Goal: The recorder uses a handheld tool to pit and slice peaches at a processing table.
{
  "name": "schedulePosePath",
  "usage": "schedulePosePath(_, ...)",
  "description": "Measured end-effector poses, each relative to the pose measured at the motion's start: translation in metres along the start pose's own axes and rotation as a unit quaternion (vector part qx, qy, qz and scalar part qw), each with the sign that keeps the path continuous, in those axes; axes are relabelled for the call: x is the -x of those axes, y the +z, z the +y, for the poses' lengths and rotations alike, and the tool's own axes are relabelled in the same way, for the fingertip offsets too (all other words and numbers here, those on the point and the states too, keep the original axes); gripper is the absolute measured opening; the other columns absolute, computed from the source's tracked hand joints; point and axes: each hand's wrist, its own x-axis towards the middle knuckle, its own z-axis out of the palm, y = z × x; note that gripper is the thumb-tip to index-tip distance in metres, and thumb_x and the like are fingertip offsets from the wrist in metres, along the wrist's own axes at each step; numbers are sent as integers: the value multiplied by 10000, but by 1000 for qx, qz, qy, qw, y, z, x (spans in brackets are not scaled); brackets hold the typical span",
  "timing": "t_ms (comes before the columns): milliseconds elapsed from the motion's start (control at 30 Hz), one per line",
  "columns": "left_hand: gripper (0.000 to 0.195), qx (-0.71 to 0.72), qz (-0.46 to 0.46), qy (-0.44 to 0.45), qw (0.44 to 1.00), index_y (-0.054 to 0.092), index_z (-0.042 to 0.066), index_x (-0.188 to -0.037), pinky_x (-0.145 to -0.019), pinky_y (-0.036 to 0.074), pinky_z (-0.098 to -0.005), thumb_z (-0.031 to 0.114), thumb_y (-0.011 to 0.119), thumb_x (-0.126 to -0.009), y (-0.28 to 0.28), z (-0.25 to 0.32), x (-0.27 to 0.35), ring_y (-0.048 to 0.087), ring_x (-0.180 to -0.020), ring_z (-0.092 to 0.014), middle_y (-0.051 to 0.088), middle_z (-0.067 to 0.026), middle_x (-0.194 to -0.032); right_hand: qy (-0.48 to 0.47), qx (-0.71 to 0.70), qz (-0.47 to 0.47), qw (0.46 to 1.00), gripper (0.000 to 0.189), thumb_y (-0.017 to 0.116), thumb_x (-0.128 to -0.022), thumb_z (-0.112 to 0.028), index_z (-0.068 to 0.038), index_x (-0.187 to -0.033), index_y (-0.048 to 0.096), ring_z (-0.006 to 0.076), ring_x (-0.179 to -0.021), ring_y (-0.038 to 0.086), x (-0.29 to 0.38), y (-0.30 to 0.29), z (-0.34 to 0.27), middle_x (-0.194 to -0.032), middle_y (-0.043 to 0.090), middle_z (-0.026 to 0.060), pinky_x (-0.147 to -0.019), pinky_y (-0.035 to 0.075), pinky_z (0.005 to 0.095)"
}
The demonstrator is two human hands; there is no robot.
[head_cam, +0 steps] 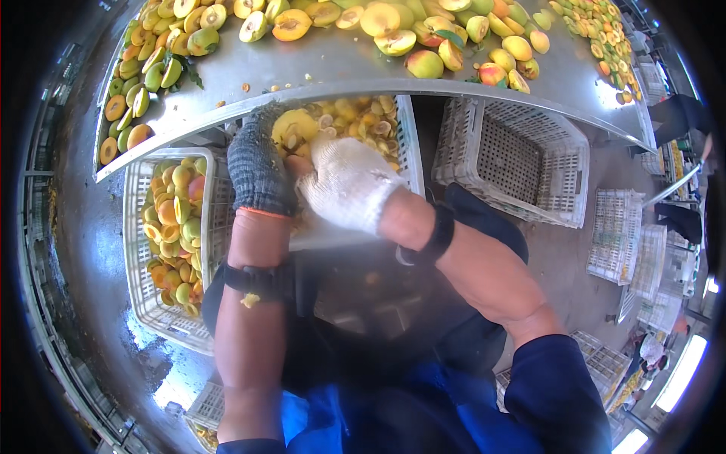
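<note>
My left hand [262, 162], in a dark grey knitted glove, holds a yellow halved fruit [296, 129] with its cut face showing. Close against it on the right, my right hand [349, 181] wears a white knitted glove; its fingers bend around a small reddish-brown piece [299, 165], and whatever else they grip is hidden. Both hands are above a white plastic crate [409, 142] of pits and fruit scraps [368, 122], under the edge of a metal table [340, 88]. Halved and whole peach-like fruits [425, 63] lie on the table.
On the left stands a white crate [136, 238] of halved fruit [176, 227]. An empty slatted crate [510, 153] is right of the scraps crate. More crates [615, 235] stand on the floor farther right, where parts of other people [680, 122] show. The floor at left looks wet.
</note>
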Motion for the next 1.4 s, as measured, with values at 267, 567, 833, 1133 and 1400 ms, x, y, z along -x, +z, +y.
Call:
schedulePosePath(267,392,-117,-51,240,962,679,36,-1140,-948,515,-377,73,731,-753,-3,13,1,669,-1038,-265,706,-125,-1094,13,-100,-125,987,303,503,-1002,-284,-14,-973,639,245,-635,667,-11,-23,-2,-613,617,68,-585,522,363)
schedulePosePath(567,293,-188,-43,200,961,607,-22,-1245,-938,520,-333,69,553,-971,0,16,-7,657,-1041,-211,678,-143,-1167,-12,88,-98,991,451,567,-956,-400,41,-1009,646,438,-921,655,-7,-42,21,-935,669,288,-794,517,492)
schedulePosePath(833,268,-14,59,174,983,654,-16,-1183,-853,505,-315,152,591,-984,27,50,14,617,-967,-150,686,-90,-1120,-68,-25,-1,997,360,530,-973,-318,21,-1023,638,449,-903,645,2,-40,18,-947,661,280,-772,512,514)
schedulePosePath(1133,256,-207,-28,282,936,666,10,-1170,-799,533,-316,73,651,-923,-4,43,6,664,-925,-162,723,-86,-1069,-54,-110,-151,981,351,522,-1006,-326,-20,-1120,649,303,-810,680,-2,-47,15,-922,702,175,-685,516,407)
schedulePosePath(1400,309,-39,57,148,987,636,-60,-1190,-1016,459,-371,74,624,-912,19,45,20,618,-1096,-250,667,-148,-1175,-134,28,-135,981,316,478,-967,-267,-38,-910,688,376,-850,660,-9,-29,51,-904,689,214,-762,515,463)
